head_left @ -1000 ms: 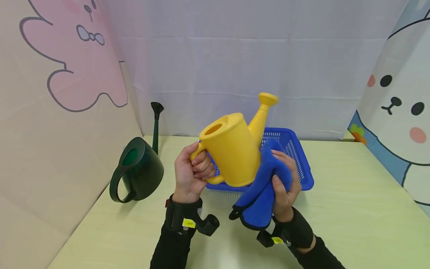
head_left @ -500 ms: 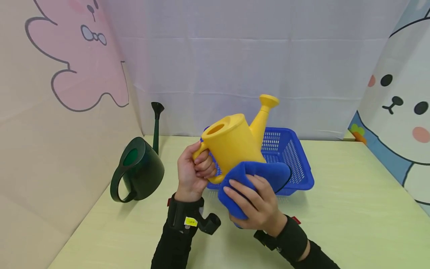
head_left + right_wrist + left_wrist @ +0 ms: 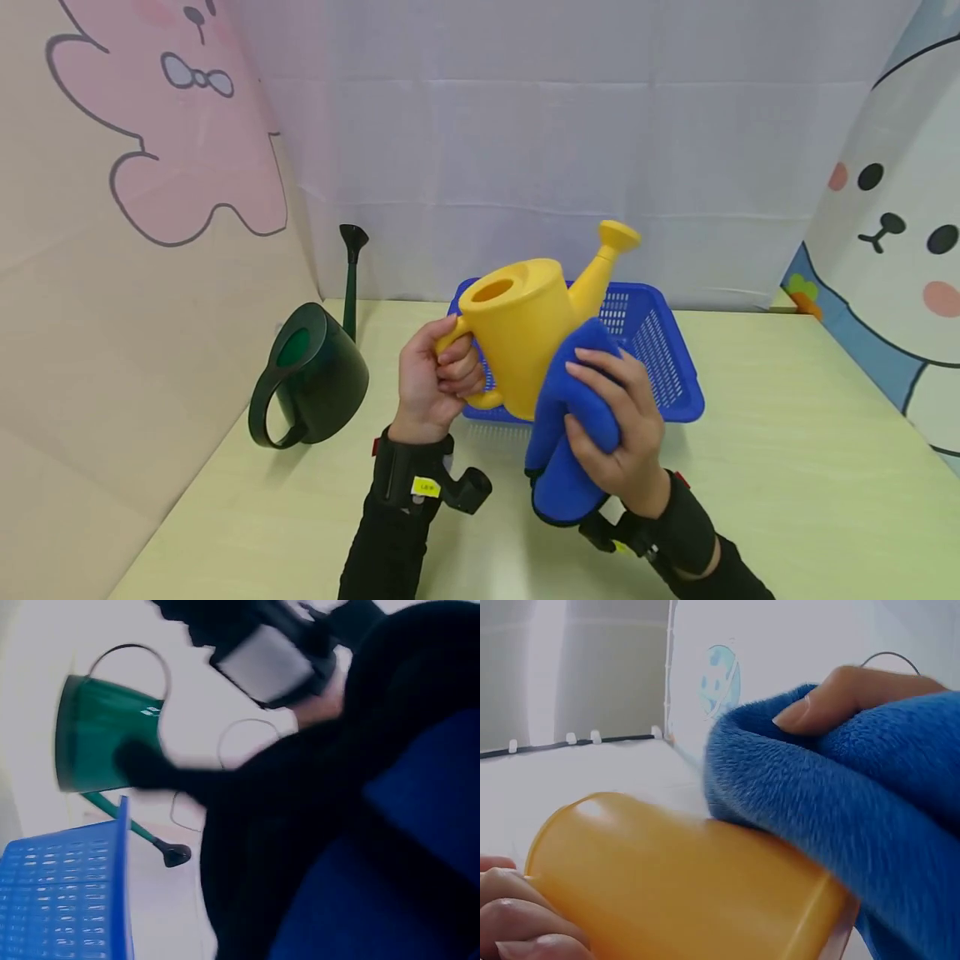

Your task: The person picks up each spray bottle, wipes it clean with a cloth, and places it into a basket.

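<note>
My left hand grips the handle of a yellow watering can, held up in front of a blue basket with its spout pointing up to the right. In my right hand is a folded blue plush cloth with dark edging, pressed against the can's lower right side. The left wrist view shows the cloth touching the yellow can body. Dark, blurred folds fill much of the right wrist view.
A dark green watering can stands on the table at the left, its spout toward the back. Behind the yellow can sits the blue perforated basket. A white curtain hangs behind the table.
My right hand has swept the cloth across the can's lower front and back to its right side, turning as it went. The yellow can has shifted slightly right; the left hand keeps its grip.
</note>
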`<state>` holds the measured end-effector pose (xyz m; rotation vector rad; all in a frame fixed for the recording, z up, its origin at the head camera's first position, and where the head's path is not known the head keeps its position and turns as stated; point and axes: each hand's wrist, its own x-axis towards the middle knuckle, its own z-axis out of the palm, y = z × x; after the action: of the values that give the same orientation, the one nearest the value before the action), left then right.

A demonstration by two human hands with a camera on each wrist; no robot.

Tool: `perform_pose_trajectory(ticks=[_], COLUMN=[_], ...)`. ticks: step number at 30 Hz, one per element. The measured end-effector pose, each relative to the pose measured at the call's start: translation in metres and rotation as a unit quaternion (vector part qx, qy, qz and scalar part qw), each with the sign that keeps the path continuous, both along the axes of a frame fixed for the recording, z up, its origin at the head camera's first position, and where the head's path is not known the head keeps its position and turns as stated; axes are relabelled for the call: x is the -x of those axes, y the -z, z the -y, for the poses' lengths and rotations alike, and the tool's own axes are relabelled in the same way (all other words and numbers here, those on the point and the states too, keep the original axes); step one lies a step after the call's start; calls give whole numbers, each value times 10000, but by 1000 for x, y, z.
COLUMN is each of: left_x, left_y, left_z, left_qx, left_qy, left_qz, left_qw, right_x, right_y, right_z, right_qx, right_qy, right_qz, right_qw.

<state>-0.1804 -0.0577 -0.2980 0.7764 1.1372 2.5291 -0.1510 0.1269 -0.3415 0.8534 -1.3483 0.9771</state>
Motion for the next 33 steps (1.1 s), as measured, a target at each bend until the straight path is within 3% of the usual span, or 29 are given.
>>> perform_pose_trajectory(ticks=[5, 8, 12, 16, 20, 23, 25, 27, 33], left_x=[-2, -2, -1, -1, -1, -2, -2, -3, -5], left_y=[2, 3, 5, 6, 8, 9, 10, 10, 8], left_z=[1, 2, 0, -6, -15, -19, -21, -20, -16], left_qx=[259, 361, 391, 507, 678, 735, 735, 748, 778], left_qy=[115, 154, 209, 198, 70, -42, -116, -159, -105], left_qz=[-202, -282, -238, -129, -129, -143, -126, -105, -10], left_qw=[9994, 9988, 9987, 9984, 9976, 9972, 9971, 9970, 9969], right_x=[2, 1, -2, -6, -9, -10, -10, -9, -7], right_y=[-1, -1, 1, 1, 2, 3, 3, 1, -6], right_z=[-14, -14, -8, 2, 10, 13, 12, 10, -3], right_qx=[606, 699, 543, 64, -968, -1586, -1659, -1465, -136], right_qy=[-307, -246, 10, 538, 1309, 1592, 1561, 1401, 367], right_qz=[903, 1020, 605, -233, -964, -1173, -1140, -1015, -208], right_qw=[9936, 9920, 9967, 9983, 9819, 9673, 9670, 9740, 9990])
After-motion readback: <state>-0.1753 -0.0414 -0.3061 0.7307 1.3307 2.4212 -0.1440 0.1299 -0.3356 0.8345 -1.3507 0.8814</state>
